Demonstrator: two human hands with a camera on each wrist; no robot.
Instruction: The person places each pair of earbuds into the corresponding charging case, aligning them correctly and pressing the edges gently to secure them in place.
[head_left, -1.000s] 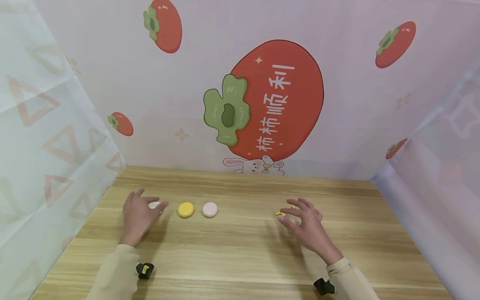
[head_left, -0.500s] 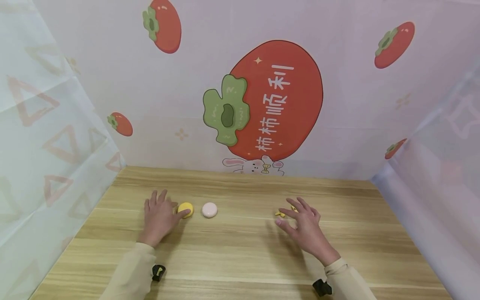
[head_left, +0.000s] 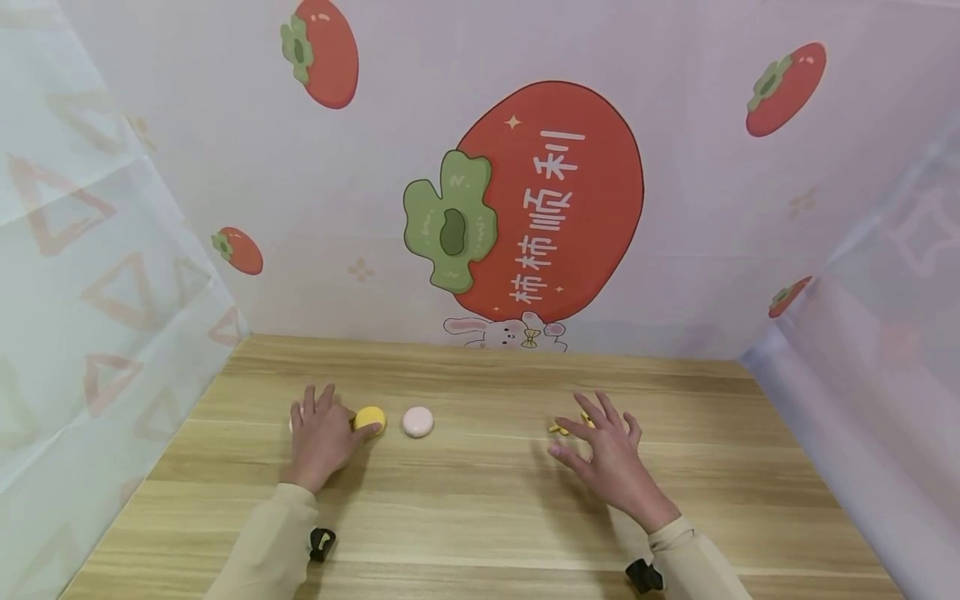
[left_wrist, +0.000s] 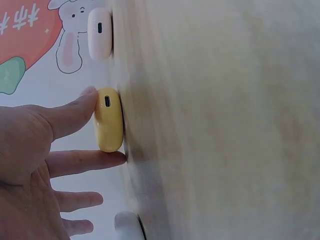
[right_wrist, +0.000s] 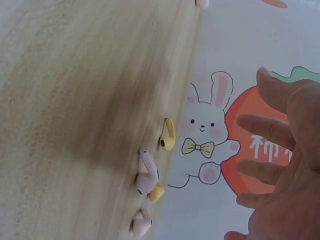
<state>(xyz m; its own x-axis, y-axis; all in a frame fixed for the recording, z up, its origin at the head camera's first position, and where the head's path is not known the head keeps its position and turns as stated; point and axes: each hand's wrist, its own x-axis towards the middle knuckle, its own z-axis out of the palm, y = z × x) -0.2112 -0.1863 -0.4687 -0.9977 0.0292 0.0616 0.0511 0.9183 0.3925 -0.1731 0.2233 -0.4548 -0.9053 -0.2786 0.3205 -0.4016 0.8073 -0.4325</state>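
My left hand (head_left: 321,442) has its thumb and index finger around a yellow earbud charging case (left_wrist: 109,125), pinching it on the table; the other fingers are spread. Partly behind that hand sits a white case (left_wrist: 129,227). A pale pink case (head_left: 417,422) lies right of the yellow one. My right hand (head_left: 617,467) hovers with spread fingers, holding nothing. Below it, in the right wrist view, lie a yellow earbud (right_wrist: 168,139), a pink earbud (right_wrist: 146,177) partly covering another yellow earbud (right_wrist: 157,193), and a second pink earbud (right_wrist: 142,226).
The wooden tabletop (head_left: 465,517) ends at a back wall sheet (head_left: 675,208) printed with persimmons and a rabbit. Patterned side sheets (head_left: 112,275) stand at left and right. A dark camera mount (head_left: 322,543) is on the left wrist, another (head_left: 643,575) on the right.
My left hand has moved right, from the white case to the yellow case, and its thumb and index finger now bracket it. My right hand has barely shifted, its fingers a little more spread.
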